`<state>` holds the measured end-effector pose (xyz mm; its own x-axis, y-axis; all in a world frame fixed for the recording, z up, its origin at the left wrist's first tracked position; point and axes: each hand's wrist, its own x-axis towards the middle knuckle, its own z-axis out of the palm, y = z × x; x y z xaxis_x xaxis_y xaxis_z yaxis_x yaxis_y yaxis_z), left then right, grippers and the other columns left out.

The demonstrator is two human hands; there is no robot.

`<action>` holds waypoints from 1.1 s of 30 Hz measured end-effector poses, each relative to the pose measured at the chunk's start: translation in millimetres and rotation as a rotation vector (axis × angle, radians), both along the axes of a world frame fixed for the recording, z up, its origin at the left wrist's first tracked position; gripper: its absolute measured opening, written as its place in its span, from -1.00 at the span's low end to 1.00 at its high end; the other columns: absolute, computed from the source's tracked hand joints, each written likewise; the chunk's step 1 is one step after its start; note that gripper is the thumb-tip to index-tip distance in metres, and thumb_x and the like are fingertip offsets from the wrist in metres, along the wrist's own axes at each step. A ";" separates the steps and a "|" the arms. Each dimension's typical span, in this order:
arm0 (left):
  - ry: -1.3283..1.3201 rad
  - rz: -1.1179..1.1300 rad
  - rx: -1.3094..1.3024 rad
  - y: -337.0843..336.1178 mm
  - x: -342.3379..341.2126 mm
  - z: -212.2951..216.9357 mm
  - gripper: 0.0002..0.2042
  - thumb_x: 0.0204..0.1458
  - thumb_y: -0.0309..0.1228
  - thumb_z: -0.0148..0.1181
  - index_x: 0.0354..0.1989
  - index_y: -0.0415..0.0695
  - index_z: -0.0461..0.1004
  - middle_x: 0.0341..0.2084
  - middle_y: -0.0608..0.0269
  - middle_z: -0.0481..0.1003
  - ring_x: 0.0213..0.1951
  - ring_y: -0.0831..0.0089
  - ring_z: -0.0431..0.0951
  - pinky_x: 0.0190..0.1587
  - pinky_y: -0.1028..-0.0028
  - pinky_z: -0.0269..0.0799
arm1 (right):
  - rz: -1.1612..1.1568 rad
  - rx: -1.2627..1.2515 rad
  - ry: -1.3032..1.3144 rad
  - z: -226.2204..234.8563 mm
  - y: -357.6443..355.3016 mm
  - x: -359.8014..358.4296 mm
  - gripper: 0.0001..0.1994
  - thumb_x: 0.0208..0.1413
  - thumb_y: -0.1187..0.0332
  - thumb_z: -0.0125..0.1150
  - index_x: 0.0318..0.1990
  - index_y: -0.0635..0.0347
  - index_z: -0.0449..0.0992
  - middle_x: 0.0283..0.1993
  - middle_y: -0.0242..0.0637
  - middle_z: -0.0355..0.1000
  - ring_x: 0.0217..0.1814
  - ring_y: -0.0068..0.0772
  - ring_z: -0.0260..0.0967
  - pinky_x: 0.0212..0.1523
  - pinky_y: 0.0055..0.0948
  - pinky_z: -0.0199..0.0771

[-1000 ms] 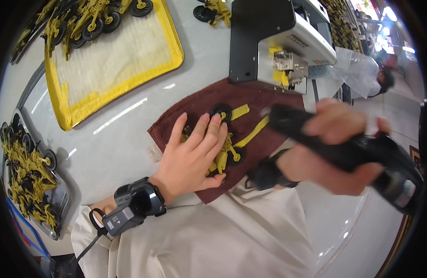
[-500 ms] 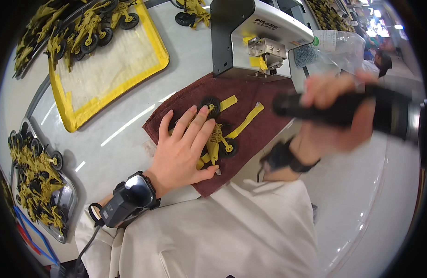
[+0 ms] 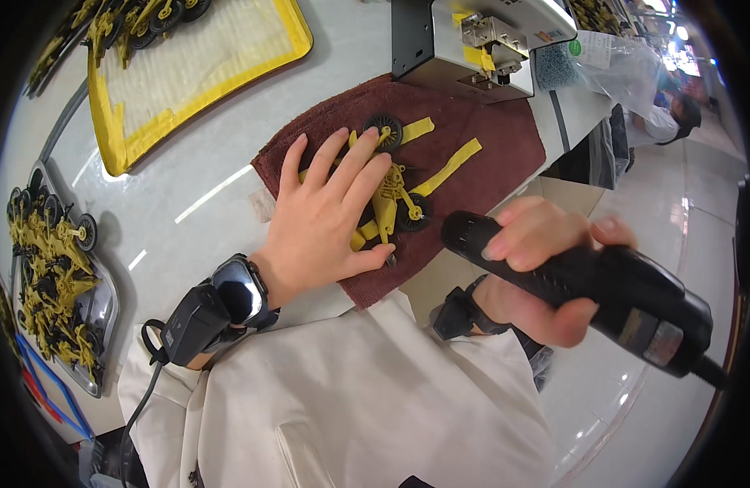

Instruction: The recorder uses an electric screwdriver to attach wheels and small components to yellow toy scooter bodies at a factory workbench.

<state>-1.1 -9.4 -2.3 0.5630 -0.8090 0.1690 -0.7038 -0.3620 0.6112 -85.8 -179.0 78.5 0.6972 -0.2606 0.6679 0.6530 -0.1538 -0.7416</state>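
Observation:
A yellow toy motorcycle [image 3: 385, 203] with black wheels lies on a dark red cloth [image 3: 497, 183]. My left hand [image 3: 318, 211] rests flat over it with fingers spread, covering much of its body. The left thumb touches the cloth beside a small silvery piece [image 3: 390, 260]. In my right hand [image 3: 546, 260] is a black corded electric screwdriver [image 3: 590, 276], gripped from above and below. Its rounded front end points left, just right of the toy's near wheel [image 3: 413, 212]. Its cord end slopes down to the right. Two yellow strips [image 3: 448, 167] lie across the cloth.
A silver-and-black machine [image 3: 489, 57] stands behind the cloth. Left of it is a yellow-edged tray [image 3: 198, 106] with toy motorcycles at its far end. A metal tray [image 3: 106, 301] heaped with more sits at far left. Clear plastic bags [image 3: 623, 69] are at the back right.
My right hand has brought the screwdriver down and nearer to the toy, its cord end swinging lower. The left hand stays on the toy. The whole view has shifted slightly.

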 end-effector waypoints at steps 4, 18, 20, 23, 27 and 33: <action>0.000 -0.008 0.010 -0.9 -1.4 -1.0 -0.21 -0.42 -0.08 0.31 0.11 -0.06 0.21 0.18 0.11 0.14 0.17 0.06 0.11 0.18 -0.04 -0.11 | 0.017 0.046 0.066 -10.7 -1.3 5.7 -0.42 0.01 0.17 0.21 0.03 0.30 0.04 -0.45 -0.07 0.40 -0.52 -0.19 0.38 -0.36 -0.15 0.40; -0.023 -0.055 0.032 -5.1 3.8 1.7 -0.36 -0.33 -0.04 0.24 0.07 0.17 0.34 0.19 -0.03 0.09 0.14 -0.05 0.12 0.16 -0.06 -0.10 | -0.166 -0.127 -0.045 12.9 -12.6 16.2 -0.52 0.12 -0.01 -0.12 -0.01 0.23 0.17 -0.53 -0.24 0.35 -0.61 -0.32 0.32 -0.37 -0.25 0.33; -0.053 -0.040 0.038 -1.0 0.4 3.6 -0.35 -0.33 -0.03 0.23 0.08 0.17 0.34 0.18 -0.05 0.09 0.14 -0.05 0.12 0.15 -0.07 -0.10 | -0.258 0.002 -0.108 41.2 -22.7 35.6 -0.44 0.08 -0.08 -0.18 0.06 0.19 0.21 -0.57 -0.29 0.30 -0.62 -0.36 0.22 -0.31 -0.16 0.27; -0.068 -0.052 0.016 -3.5 0.2 1.8 -0.36 -0.32 -0.02 0.22 0.07 0.14 0.35 0.17 -0.07 0.10 0.13 -0.06 0.13 0.15 -0.07 -0.09 | -0.397 -0.056 -0.118 58.7 -48.8 78.6 -0.49 0.08 -0.06 -0.18 0.02 0.14 0.25 -0.62 -0.27 0.32 -0.64 -0.36 0.24 -0.34 -0.16 0.34; -0.049 -0.049 -0.014 -2.2 0.6 0.4 -0.38 -0.30 -0.02 0.20 0.06 0.13 0.36 0.16 -0.08 0.11 0.12 -0.06 0.14 0.14 -0.06 -0.09 | -0.755 -0.163 -0.040 48.7 -39.7 126.5 -0.64 0.08 0.11 -0.09 -0.21 0.27 0.34 -0.66 -0.23 0.32 -0.68 -0.34 0.25 -0.54 -0.30 0.38; -0.051 -0.049 -0.023 -1.3 2.9 1.9 -0.38 -0.31 -0.03 0.20 0.06 0.13 0.35 0.16 -0.05 0.11 0.12 -0.05 0.14 0.14 -0.06 -0.09 | -0.159 0.038 0.015 27.1 -19.8 53.6 -0.39 0.09 -0.10 -0.11 0.03 0.32 0.15 -0.58 -0.21 0.33 -0.65 -0.28 0.29 -0.47 -0.27 0.33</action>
<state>1.8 -10.8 -0.4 0.5130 -0.8309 0.2154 -0.7508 -0.3126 0.5819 -32.2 -198.8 105.5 0.6548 -0.3933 0.6454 0.6116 -0.2258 -0.7582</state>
